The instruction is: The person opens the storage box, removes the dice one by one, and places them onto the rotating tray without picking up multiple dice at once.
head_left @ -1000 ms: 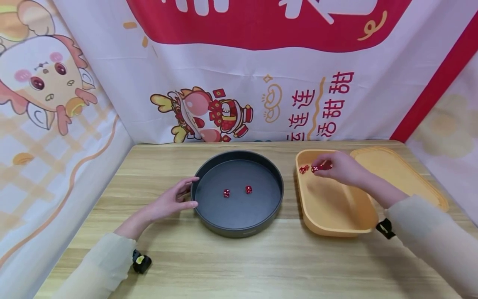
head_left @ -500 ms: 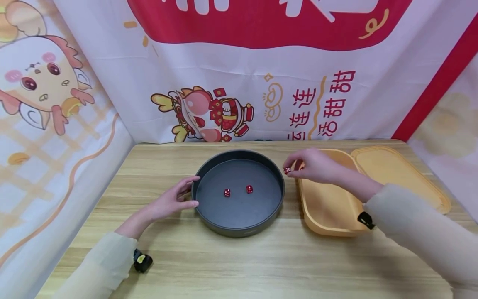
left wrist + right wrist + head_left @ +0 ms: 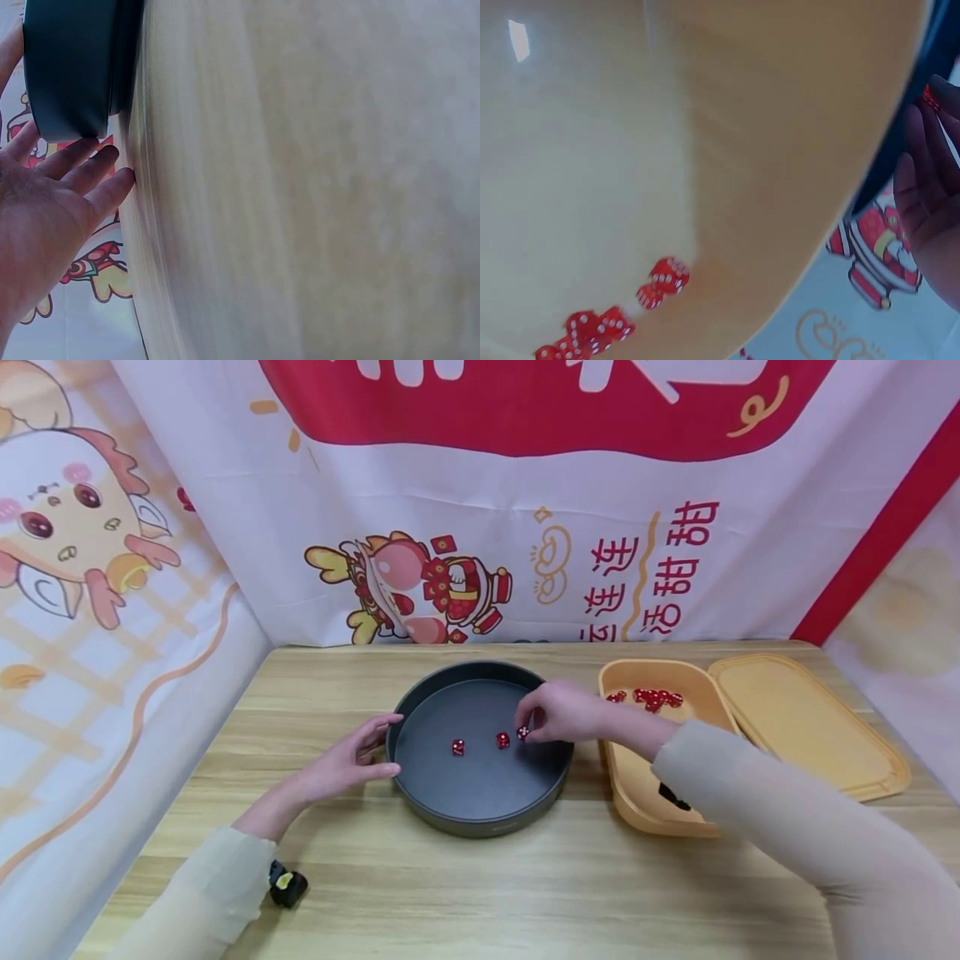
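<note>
My right hand point(image 3: 564, 713) pinches a red die point(image 3: 522, 732) with white dots, low over the right part of a round dark grey pan point(image 3: 480, 789). Two more red dice lie on the pan's floor: one die point(image 3: 502, 740) close beside the held one, the other die point(image 3: 458, 747) farther left. With fingers spread, my left hand point(image 3: 341, 767) touches the pan's left side. The left wrist view shows those fairly straight fingers point(image 3: 79, 165) against the outer wall. Fingertips partly cover the held die point(image 3: 930, 97) in the right wrist view.
An orange-yellow plastic box point(image 3: 637, 772) stands right of the pan, under my right forearm. Several red dice point(image 3: 654, 698) lie at its far end. Its flat lid point(image 3: 810, 718) lies to the right. A printed cloth point(image 3: 465, 493) hangs behind the wooden table point(image 3: 465, 893).
My right hand has moved left from the box to the pan, carrying a die. The left hand and the two dice in the pan have stayed in place.
</note>
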